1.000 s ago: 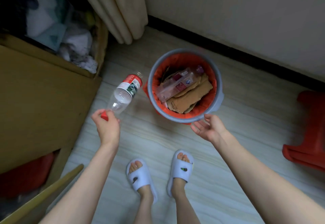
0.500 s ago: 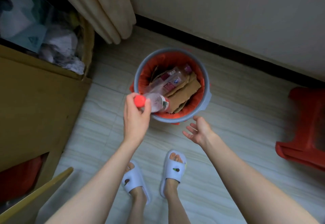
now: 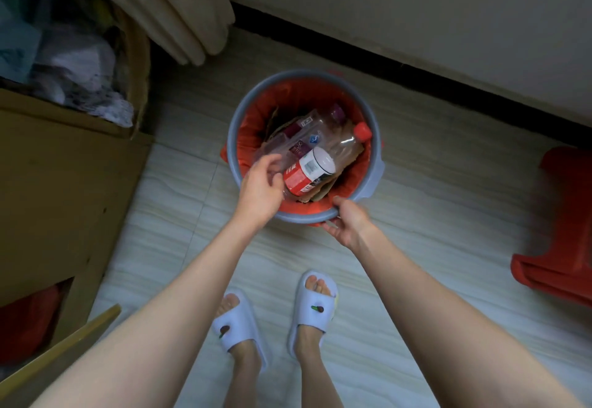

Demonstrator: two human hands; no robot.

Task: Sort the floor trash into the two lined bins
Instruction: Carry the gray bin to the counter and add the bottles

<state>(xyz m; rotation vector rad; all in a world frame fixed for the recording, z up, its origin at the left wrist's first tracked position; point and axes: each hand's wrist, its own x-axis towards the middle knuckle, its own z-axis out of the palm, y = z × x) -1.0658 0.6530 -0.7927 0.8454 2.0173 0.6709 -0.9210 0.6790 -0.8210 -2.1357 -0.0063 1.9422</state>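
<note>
The left hand, fingers loosely spread and gripping nothing, is hovering over the near rim of the grey bin with its red liner. The red-capped bottle is lying inside on a second clear bottle and cardboard. The right hand is gripping the rim; steadying it there probably keeps the bin from tipping.

bins 1 | bottles 2 | hands 2 | slippers 2 | stools 1
</note>
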